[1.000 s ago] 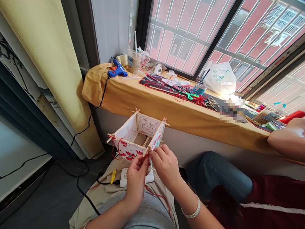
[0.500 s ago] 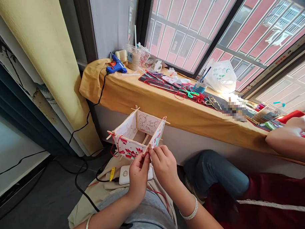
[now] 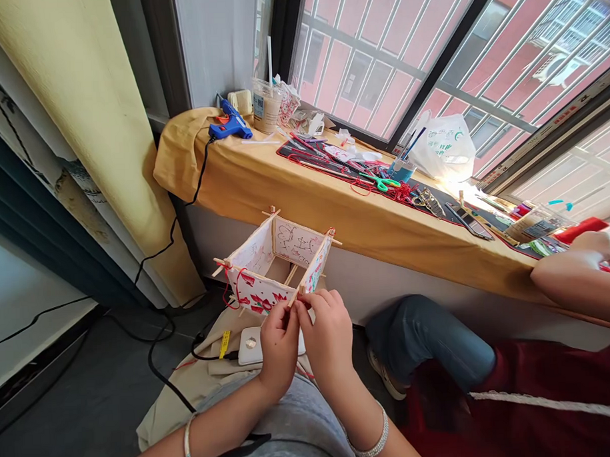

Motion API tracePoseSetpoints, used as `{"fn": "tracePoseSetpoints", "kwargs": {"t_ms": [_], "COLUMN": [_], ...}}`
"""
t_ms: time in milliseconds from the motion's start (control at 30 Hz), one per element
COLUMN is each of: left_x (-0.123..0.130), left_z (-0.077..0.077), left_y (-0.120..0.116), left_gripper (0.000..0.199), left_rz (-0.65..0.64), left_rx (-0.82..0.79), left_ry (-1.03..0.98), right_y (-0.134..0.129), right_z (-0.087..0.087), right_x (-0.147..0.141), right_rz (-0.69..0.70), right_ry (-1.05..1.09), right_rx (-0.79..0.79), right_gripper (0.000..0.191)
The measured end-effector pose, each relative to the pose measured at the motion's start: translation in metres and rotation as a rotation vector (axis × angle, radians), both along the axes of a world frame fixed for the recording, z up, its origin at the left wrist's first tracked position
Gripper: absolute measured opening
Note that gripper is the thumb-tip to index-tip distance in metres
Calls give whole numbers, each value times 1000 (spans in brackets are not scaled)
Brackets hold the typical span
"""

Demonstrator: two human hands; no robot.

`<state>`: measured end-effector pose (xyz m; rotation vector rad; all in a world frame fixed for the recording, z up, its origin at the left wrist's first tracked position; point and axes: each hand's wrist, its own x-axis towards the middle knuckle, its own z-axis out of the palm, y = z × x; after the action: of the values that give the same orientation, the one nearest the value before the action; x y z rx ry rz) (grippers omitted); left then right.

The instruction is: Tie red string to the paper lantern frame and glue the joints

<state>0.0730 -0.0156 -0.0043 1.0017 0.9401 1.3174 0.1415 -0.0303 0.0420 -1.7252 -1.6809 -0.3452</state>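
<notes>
Two hands on the piece as I watch from my remote seat, and both are clenched: the left hand [image 3: 279,343] and the right hand [image 3: 329,341] pinch the near corner post [image 3: 293,298] of a paper-panelled stick frame [image 3: 296,242]. The frame hangs in the air just below the mustard-clothed window sill [image 3: 309,202], out in front of its long edge. Neither hand has released. Gripping that single post looks like a way to keep the whole box steady and off the beige cloth [image 3: 191,399], with the painted panels left unhidden, while red string [image 3: 226,294] loops at the far corner. Below the sill, a white plastic box [image 3: 252,345] sits on that cloth under the hands. At the sill's left end rests a blue glue gun [image 3: 230,124], probably parked there to keep it clear of the work, its black cable [image 3: 198,185] dropping over the edge. A co-worker's arm [image 3: 577,279] lies along the sill's right end. Against the earlier view, the pixelated patch on the sill is gone, and a phone [image 3: 469,221] lies there in plain sight.
</notes>
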Motion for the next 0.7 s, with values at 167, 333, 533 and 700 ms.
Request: {"fn": "tracePoseSetpoints", "kwargs": {"t_ms": [167,333,533,700], "left_x": [0,0,-2,-1], "left_z": [1,9,12,12], "left_y": [2,6,10,12], "left_gripper": [22,24,28,31], "left_rz": [-62,-151,-171,-159], "left_rx": [-5,-204,-423,-489], "left_ry": [-30,-198,-401,-477], "right_y": [2,3,3,2], "right_z": [-1,-11,-25,-32], "right_x": [0,3,6,8], "right_rz": [-55,-23,44,60], "right_ry": [223,271,249,180], "right_rx": [-85,22,112,192], "right_gripper": [16,18,19,15]}}
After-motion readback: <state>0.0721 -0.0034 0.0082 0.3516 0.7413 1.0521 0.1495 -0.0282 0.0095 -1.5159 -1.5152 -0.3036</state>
